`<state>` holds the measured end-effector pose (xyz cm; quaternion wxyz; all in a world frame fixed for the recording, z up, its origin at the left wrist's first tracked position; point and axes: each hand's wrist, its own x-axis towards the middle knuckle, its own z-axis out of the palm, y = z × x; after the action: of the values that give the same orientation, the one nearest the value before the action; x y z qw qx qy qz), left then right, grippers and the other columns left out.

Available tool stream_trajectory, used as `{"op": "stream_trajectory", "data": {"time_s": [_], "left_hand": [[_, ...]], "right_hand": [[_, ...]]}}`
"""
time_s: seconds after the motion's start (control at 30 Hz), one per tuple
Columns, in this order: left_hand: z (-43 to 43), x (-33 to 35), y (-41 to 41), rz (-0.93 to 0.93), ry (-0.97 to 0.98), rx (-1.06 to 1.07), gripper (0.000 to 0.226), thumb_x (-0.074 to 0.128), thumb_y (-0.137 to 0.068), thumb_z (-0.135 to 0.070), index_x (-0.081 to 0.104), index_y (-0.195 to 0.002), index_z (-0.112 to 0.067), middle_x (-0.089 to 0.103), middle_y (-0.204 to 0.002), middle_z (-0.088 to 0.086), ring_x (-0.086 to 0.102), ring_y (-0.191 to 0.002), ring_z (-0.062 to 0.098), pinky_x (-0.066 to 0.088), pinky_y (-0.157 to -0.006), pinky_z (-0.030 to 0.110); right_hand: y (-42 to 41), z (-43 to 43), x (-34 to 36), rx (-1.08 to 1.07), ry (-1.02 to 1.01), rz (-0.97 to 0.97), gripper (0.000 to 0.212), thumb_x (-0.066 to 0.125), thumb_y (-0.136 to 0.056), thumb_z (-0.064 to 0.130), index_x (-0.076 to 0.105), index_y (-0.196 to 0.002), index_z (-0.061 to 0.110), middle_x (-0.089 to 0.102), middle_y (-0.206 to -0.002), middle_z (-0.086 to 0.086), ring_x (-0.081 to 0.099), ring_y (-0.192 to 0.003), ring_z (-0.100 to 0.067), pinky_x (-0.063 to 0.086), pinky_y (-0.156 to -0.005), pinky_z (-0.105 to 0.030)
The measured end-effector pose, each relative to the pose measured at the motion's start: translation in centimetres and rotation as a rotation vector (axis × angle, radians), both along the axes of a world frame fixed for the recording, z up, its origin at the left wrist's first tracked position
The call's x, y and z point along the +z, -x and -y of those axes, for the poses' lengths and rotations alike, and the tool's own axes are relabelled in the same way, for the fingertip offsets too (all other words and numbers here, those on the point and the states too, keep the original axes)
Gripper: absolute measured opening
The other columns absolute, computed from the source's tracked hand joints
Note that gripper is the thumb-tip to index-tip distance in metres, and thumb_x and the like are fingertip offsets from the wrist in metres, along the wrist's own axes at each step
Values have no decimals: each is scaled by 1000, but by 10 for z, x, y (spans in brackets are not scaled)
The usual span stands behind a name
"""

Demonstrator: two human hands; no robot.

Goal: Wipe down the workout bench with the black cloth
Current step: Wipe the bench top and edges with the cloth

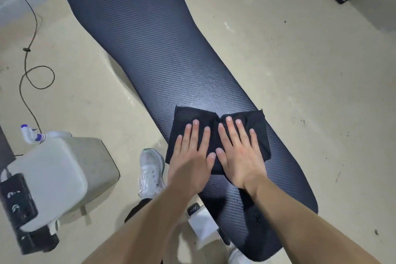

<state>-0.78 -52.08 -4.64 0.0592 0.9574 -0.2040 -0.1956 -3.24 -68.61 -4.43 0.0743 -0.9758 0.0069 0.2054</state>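
The square black cloth [218,137] lies spread across the near part of the long dark padded workout bench [150,53] with its ribbed, carbon-weave surface, its left edge drooping just over the bench's side. Both my hands rest on top of it, side by side. My left hand [190,154] lies flat, palm down, fingers straight and slightly fanned, covering the cloth's left half; my right hand [240,152] lies the same way on the right half, thumb almost touching my left thumb. Neither hand grips anything: they are fully open and only press the fabric down. The cloth bunches a little into a fold between my fingertips. My bare forearms reach in from the lower edge and converge toward the cloth. My white sneaker [151,172] stands on the pale concrete floor [300,92] just left of the bench. Further left are a grey padded stool [60,178] and a thin black cable [27,66].
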Motion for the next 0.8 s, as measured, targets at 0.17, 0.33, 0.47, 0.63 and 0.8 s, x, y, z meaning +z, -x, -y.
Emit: {"op": "stream_trajectory", "data": {"time_s": [0.17,0.33,0.47,0.63,0.8], "left_hand": [[-7,-1,-13,21,13,0,73,22,-101,-56,-1,-160,-19,-12,-167,11,-11,-154,24,4,-125,44],[-17,-1,-65,56,4,74,75,27,-100,-54,6,-159,-14,-1,-168,14,1,-156,28,13,-125,45],[-38,-3,-137,89,2,24,74,29,-100,-54,13,-159,-13,5,-168,16,8,-155,31,17,-123,46],[-58,-6,-238,124,-24,-51,74,25,-100,-55,12,-159,-12,4,-168,17,7,-155,32,15,-123,47],[-66,-8,-333,80,2,-45,73,21,-100,-56,-1,-160,-21,-11,-168,10,-8,-156,25,3,-126,45]], "right_hand": [[-1,-3,-1,-12,13,-4,67,16,-102,51,-8,-158,22,-21,-165,-2,-24,-151,-23,-3,-123,-54],[-52,-23,-5,-60,-1,36,69,16,-103,51,-7,-157,16,-21,-165,-4,-23,-150,-22,-4,-122,-51],[-124,-41,-10,-60,-21,66,68,21,-103,49,-3,-159,16,-22,-163,-2,-20,-151,-21,-5,-122,-51],[-216,-60,-15,-109,-37,93,68,21,-103,48,-3,-159,17,-14,-167,-3,-13,-154,-23,-1,-123,-52],[-305,-71,-13,-138,-41,109,67,16,-102,49,-7,-158,19,-17,-167,-1,-16,-153,-21,-5,-123,-50]]}}
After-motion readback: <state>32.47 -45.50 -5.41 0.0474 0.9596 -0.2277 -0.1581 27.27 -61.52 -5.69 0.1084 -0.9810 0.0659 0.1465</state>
